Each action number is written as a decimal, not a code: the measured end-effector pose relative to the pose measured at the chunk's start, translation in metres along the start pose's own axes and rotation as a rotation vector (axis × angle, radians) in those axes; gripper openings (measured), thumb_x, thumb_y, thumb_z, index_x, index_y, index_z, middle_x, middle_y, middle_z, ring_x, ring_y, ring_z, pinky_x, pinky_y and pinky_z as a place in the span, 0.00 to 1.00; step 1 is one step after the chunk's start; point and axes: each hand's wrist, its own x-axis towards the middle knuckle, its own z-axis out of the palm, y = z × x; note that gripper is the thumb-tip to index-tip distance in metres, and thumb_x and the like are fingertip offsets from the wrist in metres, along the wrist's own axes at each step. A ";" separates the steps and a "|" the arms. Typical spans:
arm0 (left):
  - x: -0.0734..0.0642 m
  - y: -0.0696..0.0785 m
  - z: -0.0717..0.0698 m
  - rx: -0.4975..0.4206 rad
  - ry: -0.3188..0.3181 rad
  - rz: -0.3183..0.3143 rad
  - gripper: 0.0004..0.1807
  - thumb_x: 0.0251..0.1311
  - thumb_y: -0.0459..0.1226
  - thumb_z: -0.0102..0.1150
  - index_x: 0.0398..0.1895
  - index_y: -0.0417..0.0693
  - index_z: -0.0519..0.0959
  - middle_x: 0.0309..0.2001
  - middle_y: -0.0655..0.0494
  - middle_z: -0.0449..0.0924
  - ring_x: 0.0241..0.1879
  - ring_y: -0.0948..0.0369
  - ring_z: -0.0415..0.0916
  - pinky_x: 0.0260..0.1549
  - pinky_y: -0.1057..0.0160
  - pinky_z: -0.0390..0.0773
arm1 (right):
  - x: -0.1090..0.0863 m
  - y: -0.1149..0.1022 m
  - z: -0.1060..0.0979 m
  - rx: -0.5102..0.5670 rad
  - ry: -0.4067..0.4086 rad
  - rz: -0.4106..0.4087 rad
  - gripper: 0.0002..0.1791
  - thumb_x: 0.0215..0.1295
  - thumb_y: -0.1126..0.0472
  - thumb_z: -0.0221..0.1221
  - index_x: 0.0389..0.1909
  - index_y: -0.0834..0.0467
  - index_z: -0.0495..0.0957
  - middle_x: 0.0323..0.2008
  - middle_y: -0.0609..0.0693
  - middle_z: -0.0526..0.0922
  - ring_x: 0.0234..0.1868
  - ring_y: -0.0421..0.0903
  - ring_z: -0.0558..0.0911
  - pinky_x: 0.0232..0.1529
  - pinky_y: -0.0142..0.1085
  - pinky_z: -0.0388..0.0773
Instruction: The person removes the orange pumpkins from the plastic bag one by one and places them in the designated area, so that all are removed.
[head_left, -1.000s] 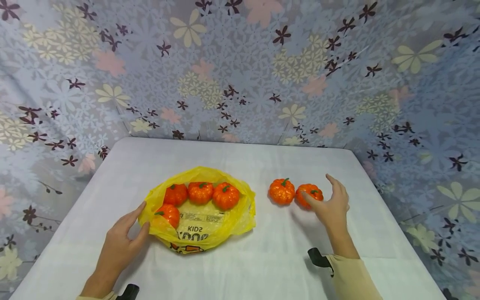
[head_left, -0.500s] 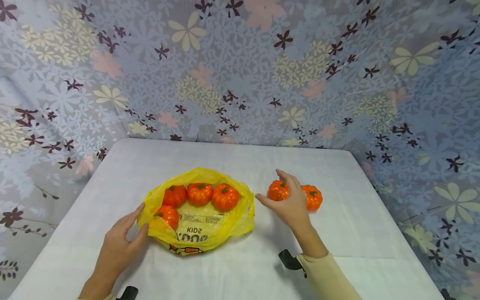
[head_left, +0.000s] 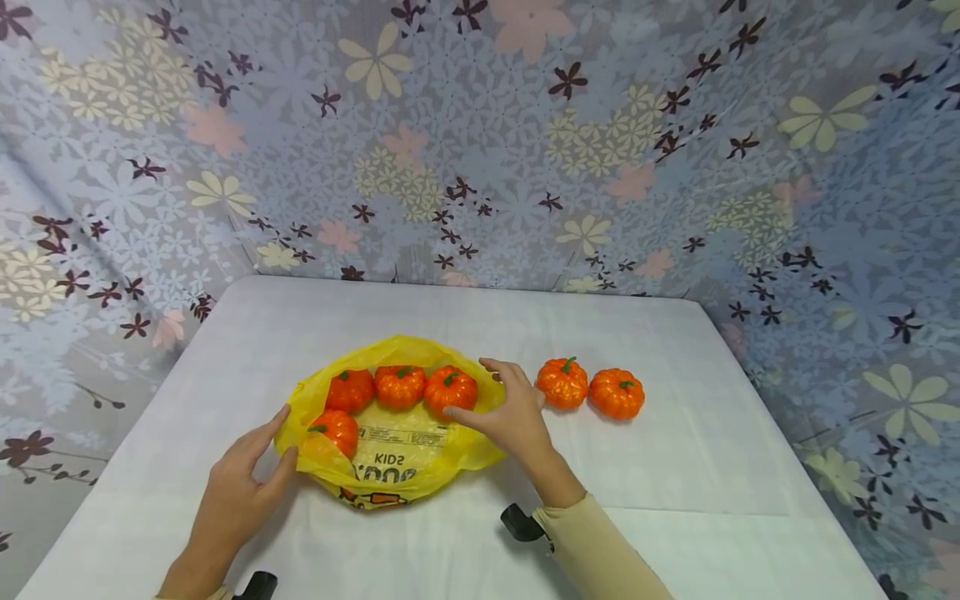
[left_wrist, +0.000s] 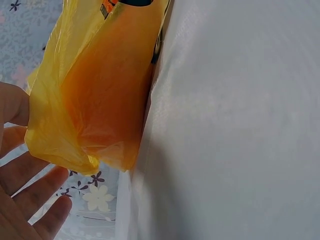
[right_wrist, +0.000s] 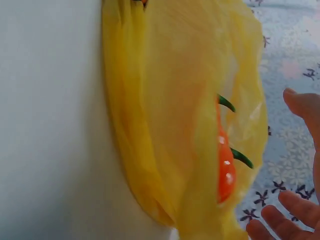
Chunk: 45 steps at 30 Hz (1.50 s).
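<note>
A yellow plastic bag [head_left: 401, 454] lies on the table with its mouth spread wide. Several small orange toy pumpkins sit inside, one pumpkin [head_left: 450, 392] at the right and another pumpkin [head_left: 337, 429] at the left. My left hand [head_left: 240, 487] touches the bag's left edge with thumb and fingers apart; the left wrist view shows its loosely spread fingers [left_wrist: 37, 190] beside the plastic. Over the right rim is my right hand [head_left: 517, 417], thumb and fingers spread around the right pumpkin's side, holding nothing. In the right wrist view, yellow plastic partly hides the pumpkins [right_wrist: 226, 172].
Two more toy pumpkins, a left one [head_left: 562, 383] and a right one [head_left: 617, 394], stand side by side right of the bag. A white cloth covers the table [head_left: 697, 450]. Behind it hangs a floral curtain [head_left: 495, 150].
My right hand has moved left, from beside the two loose pumpkins, past them, to the bag's right rim. The left hand and the bag have stayed nearly still.
</note>
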 end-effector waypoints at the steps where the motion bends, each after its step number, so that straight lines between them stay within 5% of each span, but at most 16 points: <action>1: 0.000 0.000 0.000 0.000 0.000 -0.002 0.33 0.58 0.33 0.69 0.69 0.49 0.75 0.56 0.42 0.82 0.54 0.43 0.78 0.62 0.79 0.62 | 0.000 0.000 0.004 -0.009 0.004 -0.006 0.48 0.43 0.36 0.77 0.65 0.52 0.74 0.60 0.49 0.76 0.60 0.51 0.75 0.62 0.58 0.55; 5: 0.000 0.000 -0.002 0.008 -0.012 -0.019 0.33 0.58 0.33 0.68 0.69 0.49 0.75 0.57 0.41 0.81 0.55 0.43 0.77 0.60 0.55 0.74 | -0.001 0.001 0.014 -0.023 0.026 -0.038 0.46 0.43 0.38 0.78 0.64 0.53 0.76 0.59 0.48 0.78 0.61 0.49 0.75 0.64 0.62 0.50; 9: 0.001 0.001 -0.003 0.018 -0.027 -0.027 0.32 0.59 0.34 0.68 0.70 0.48 0.74 0.57 0.40 0.81 0.55 0.42 0.77 0.52 0.38 0.75 | 0.000 0.001 0.019 -0.046 0.037 -0.048 0.46 0.43 0.39 0.79 0.63 0.55 0.76 0.58 0.49 0.79 0.61 0.50 0.75 0.64 0.64 0.51; 26: 0.001 0.002 -0.004 0.018 -0.045 -0.033 0.31 0.60 0.34 0.67 0.69 0.46 0.74 0.57 0.40 0.80 0.55 0.42 0.77 0.52 0.36 0.75 | 0.002 0.003 0.036 -0.107 0.065 0.040 0.45 0.39 0.41 0.81 0.58 0.58 0.78 0.56 0.53 0.76 0.59 0.52 0.75 0.51 0.54 0.59; 45: 0.000 0.004 -0.003 0.020 -0.038 -0.018 0.31 0.60 0.33 0.67 0.69 0.45 0.74 0.58 0.41 0.81 0.55 0.43 0.78 0.52 0.37 0.75 | -0.001 0.006 0.047 -0.123 0.075 0.028 0.43 0.44 0.48 0.80 0.62 0.59 0.78 0.52 0.54 0.77 0.57 0.51 0.75 0.59 0.55 0.56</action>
